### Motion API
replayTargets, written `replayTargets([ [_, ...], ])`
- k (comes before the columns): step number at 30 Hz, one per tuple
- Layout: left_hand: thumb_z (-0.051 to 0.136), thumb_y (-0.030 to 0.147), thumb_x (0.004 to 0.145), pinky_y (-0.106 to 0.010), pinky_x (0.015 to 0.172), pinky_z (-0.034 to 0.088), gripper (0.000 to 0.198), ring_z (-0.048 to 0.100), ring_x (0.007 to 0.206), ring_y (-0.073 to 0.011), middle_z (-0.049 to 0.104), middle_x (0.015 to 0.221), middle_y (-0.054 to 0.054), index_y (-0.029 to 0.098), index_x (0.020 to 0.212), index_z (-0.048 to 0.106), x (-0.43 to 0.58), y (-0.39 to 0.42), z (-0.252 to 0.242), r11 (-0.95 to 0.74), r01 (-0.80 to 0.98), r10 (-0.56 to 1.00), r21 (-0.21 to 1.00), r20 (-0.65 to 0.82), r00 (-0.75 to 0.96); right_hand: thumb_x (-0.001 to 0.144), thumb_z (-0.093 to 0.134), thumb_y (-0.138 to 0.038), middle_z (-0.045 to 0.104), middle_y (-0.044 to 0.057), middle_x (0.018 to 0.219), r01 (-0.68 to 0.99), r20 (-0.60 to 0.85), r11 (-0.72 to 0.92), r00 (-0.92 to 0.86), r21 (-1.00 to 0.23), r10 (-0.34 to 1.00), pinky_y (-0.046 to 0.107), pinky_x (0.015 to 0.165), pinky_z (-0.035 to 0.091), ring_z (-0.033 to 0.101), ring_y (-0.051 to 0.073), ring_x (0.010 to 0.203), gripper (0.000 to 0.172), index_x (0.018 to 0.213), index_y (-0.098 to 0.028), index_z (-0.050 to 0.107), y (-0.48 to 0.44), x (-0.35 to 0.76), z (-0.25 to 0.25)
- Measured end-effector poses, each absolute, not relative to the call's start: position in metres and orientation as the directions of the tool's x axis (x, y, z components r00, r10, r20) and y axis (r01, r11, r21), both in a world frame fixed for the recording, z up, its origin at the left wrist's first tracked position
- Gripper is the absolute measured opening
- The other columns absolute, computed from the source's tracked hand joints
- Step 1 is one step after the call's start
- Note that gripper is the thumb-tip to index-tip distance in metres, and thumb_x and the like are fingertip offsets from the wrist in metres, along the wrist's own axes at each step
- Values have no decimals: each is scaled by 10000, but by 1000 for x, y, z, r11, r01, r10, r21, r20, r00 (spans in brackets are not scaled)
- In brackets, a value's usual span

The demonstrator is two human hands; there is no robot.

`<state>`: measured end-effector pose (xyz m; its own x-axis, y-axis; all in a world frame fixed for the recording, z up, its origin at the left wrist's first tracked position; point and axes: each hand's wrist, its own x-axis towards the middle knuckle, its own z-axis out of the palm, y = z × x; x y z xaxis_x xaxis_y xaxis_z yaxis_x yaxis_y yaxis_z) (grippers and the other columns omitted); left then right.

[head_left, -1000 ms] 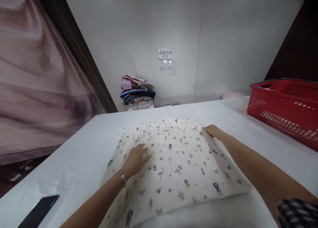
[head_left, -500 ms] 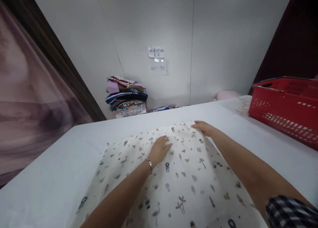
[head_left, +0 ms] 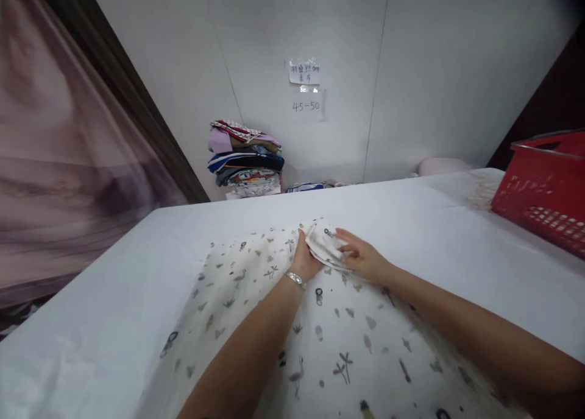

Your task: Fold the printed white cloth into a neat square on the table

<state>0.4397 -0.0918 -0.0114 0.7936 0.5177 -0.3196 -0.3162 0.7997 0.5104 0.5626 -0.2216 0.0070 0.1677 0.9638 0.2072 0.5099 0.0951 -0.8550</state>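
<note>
A: Where is the cloth (head_left: 320, 330) lying now?

B: It is lying on the white table (head_left: 109, 303), in front of the person, and it is reaching past the bottom of the view.

A: Which way is it pointing?

B: The visible part is running from the near side away toward the wall (head_left: 336, 35). The far edge is going across, and the left edge is slanting down to the near left. Because the near end is leaving the view, I cannot tell which side is truly the longer one.

A: And what is the left hand (head_left: 307, 262) doing?

B: It is gripping a raised fold (head_left: 326, 243) at the far edge, toward its right end. The thumb is standing up on the left side of the fold, while the other fingers are mostly hiding. A bracelet (head_left: 296, 279) is circling this wrist.

A: Is the right hand (head_left: 365, 260) also gripping?

B: Its fingers are spreading and curving at the right side of the fold. They are blurring a little, so I cannot tell whether they are pinching it.

A: What is standing around?

B: A red basket (head_left: 546, 184) is standing at the right, and a stack (head_left: 247, 161) of fabrics is rising beyond the far table edge.
</note>
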Motion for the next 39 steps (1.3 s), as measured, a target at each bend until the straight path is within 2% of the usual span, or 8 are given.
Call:
replayTargets([
  [2,271,713,781,-477,1001,353,757,492,1164,-298,554,1245,-125,169,1263,480,437,-93,-10,806,-347,513,479,-276,813,757,570,-295,512,99,1263,275,79,-28,369,-961,926,297,696,518,611,174,877,593,1324,-246,404,-210,566,11],
  [4,239,731,772,-485,988,363,800,490,1162,-308,557,1233,-150,145,1258,483,434,-96,-6,806,-363,516,468,-255,818,723,614,-357,589,103,1109,225,-15,-120,421,-967,907,290,647,507,606,167,794,591,1269,-190,460,-199,566,14],
  [11,301,727,765,-424,887,460,768,575,1022,-282,622,1069,-173,102,1130,558,427,-107,23,744,-397,584,537,-234,778,702,613,-319,615,6,769,657,181,-61,295,-751,938,269,656,421,531,137,674,298,973,-196,627,-179,546,15],
  [15,398,622,808,-389,880,464,598,589,978,-255,635,1019,-148,108,1045,589,426,-114,33,728,-395,595,560,-231,770,761,510,-276,630,14,779,615,262,20,307,-789,915,272,689,424,544,143,710,175,848,-192,637,-179,544,22],
  [20,409,388,862,-389,868,465,348,599,953,-234,647,993,-109,131,995,602,427,-123,33,721,-459,633,520,-224,741,796,427,-326,589,16,700,295,40,-100,435,-950,900,256,561,449,541,138,609,266,944,-181,593,-184,546,25],
  [26,342,493,883,-390,852,473,449,599,959,-228,645,1018,-95,154,1026,599,430,-130,33,685,-502,667,528,-176,724,728,568,-284,591,21,853,682,349,118,211,-722,913,266,678,425,526,143,749,195,901,-203,606,-197,536,28],
  [33,339,490,891,-350,875,464,446,597,978,-210,649,1038,-84,161,1017,613,432,-131,22,681,-452,671,575,-243,701,816,450,-334,619,24,758,529,287,5,452,-849,844,260,664,422,543,154,708,215,823,-184,605,-189,543,27],
  [39,345,597,848,-343,883,459,526,591,989,-212,655,1005,-81,173,994,620,433,-140,30,662,-448,672,601,-211,710,776,452,-174,586,28,829,799,421,56,254,-599,871,261,707,383,524,150,773,160,830,-204,599,-194,531,34],
])
